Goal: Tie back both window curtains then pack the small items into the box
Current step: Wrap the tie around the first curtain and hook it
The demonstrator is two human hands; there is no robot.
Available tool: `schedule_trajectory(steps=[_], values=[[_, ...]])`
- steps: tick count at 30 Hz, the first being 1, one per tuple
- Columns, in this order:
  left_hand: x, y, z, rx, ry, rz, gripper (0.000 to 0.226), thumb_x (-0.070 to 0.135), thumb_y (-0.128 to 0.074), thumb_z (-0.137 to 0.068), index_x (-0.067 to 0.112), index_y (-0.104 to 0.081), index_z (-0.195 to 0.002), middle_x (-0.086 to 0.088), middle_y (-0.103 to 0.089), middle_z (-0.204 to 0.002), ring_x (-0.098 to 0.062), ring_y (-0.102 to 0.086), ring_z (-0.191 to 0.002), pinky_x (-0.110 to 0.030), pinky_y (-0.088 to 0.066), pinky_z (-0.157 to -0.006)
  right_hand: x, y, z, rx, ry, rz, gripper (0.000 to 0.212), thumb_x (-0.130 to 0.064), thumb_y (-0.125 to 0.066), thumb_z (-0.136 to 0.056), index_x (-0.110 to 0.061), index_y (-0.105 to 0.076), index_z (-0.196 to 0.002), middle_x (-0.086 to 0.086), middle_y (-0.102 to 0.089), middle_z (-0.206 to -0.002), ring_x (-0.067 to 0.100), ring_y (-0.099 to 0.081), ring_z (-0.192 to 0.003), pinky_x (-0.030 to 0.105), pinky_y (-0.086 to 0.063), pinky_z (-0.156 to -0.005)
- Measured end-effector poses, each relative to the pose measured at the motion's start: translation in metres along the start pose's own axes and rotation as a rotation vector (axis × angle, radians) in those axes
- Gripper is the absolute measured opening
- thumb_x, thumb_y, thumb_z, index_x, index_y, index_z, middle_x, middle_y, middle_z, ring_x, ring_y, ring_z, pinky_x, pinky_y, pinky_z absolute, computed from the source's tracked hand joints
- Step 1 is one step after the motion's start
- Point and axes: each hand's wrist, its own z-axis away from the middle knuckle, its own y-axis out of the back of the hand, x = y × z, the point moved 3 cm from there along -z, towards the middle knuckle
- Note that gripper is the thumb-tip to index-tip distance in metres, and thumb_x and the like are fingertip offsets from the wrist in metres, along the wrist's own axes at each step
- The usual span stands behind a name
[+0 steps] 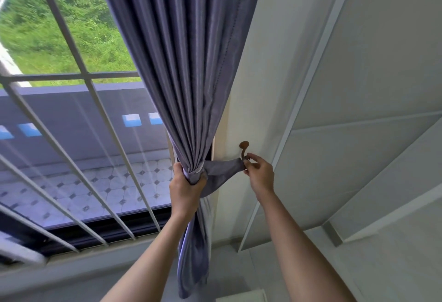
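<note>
Two bare forearms reach up from 6 o'clock toward the window side. Left hand [187,185]: fingers wrapped round the gathered waist of the curtain [189,62], bunching it tight just below frame centre. Curtain is grey-purple, pleated, fanning out above the grip toward 12 o'clock; its loose tail hangs down past the left wrist toward 6 o'clock.

Tieback [223,170]: a band of the same cloth, wrapped round the bunch just above the left hand, running toward 3 o'clock to the wall. Right hand [259,173]: fingers pinched narrow on the tieback's end, right at the hook [244,151]. Hook is brown with a round plate, fixed to the white wall just beside the curtain edge. Cannot tell whether the loop is seated on the hook.

Farther, at 9 o'clock: white window bars [83,72] slanting across the glass. Beyond them a tiled balcony floor [95,182], a low grey wall, then green bushes at 11 o'clock.
</note>
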Motion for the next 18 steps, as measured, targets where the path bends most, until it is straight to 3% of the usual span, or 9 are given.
schedule_trajectory(steps=[3, 6, 8, 12, 16, 18], values=[[0.002, -0.002, 0.0, -0.014, -0.002, 0.007, 0.036, 0.019, -0.074, -0.076, 0.016, -0.047, -0.098, -0.001, -0.064, -0.087, -0.021, -0.06, -0.08, -0.037, -0.051, -0.066, 0.005, 0.0, 0.002, -0.023, 0.002, 0.042, 0.017, -0.019, -0.063, -0.091, -0.021, -0.07, -0.107, -0.001, -0.069, -0.077, 0.018, -0.07, -0.072, 0.044, -0.057, -0.083], [0.003, -0.004, 0.0, -0.032, 0.0, 0.012, 0.036, 0.02, -0.074, -0.077, 0.014, -0.047, -0.1, -0.001, -0.063, -0.087, -0.021, -0.061, -0.08, -0.037, -0.051, -0.067, 0.007, -0.001, 0.003, -0.037, 0.025, 0.126, 0.023, -0.018, -0.062, -0.093, -0.017, -0.067, -0.115, 0.001, -0.069, -0.082, 0.016, -0.069, -0.071, 0.027, -0.057, -0.068], [0.004, -0.006, 0.0, -0.047, -0.008, 0.017, 0.037, 0.023, -0.074, -0.077, 0.015, -0.048, -0.101, -0.001, -0.064, -0.088, -0.021, -0.061, -0.081, -0.038, -0.051, -0.067, 0.006, -0.001, 0.001, -0.029, 0.044, 0.188, 0.024, -0.018, -0.061, -0.093, -0.016, -0.065, -0.117, 0.005, -0.07, -0.085, 0.014, -0.068, -0.068, 0.013, -0.046, -0.054], [0.003, -0.005, -0.001, -0.053, 0.01, 0.048, 0.029, 0.022, -0.075, -0.076, 0.017, -0.055, -0.097, 0.006, -0.064, -0.085, -0.014, -0.061, -0.082, -0.031, -0.051, -0.067, 0.006, -0.004, 0.005, -0.013, 0.1, 0.217, 0.022, -0.02, -0.06, -0.094, -0.016, -0.063, -0.115, 0.005, -0.069, -0.082, 0.011, -0.067, -0.069, 0.007, -0.04, -0.051], [0.001, -0.001, -0.002, -0.098, -0.006, 0.037, 0.029, 0.025, -0.077, -0.075, 0.02, -0.059, -0.097, 0.011, -0.065, -0.084, -0.001, -0.06, -0.078, -0.016, -0.047, -0.061, 0.013, -0.003, 0.012, -0.028, 0.149, 0.22, 0.03, -0.018, -0.062, -0.092, -0.019, -0.058, -0.123, 0.009, -0.07, -0.085, 0.02, -0.068, -0.076, 0.008, -0.044, -0.054], [0.002, -0.001, -0.001, -0.116, -0.025, 0.029, 0.029, 0.025, -0.078, -0.074, 0.019, -0.059, -0.096, 0.011, -0.065, -0.083, 0.002, -0.059, -0.076, -0.012, -0.045, -0.058, 0.01, -0.004, 0.009, -0.038, 0.157, 0.287, 0.027, -0.015, -0.063, -0.091, -0.018, -0.057, -0.118, 0.009, -0.069, -0.082, 0.024, -0.068, -0.076, 0.02, -0.049, -0.058]])
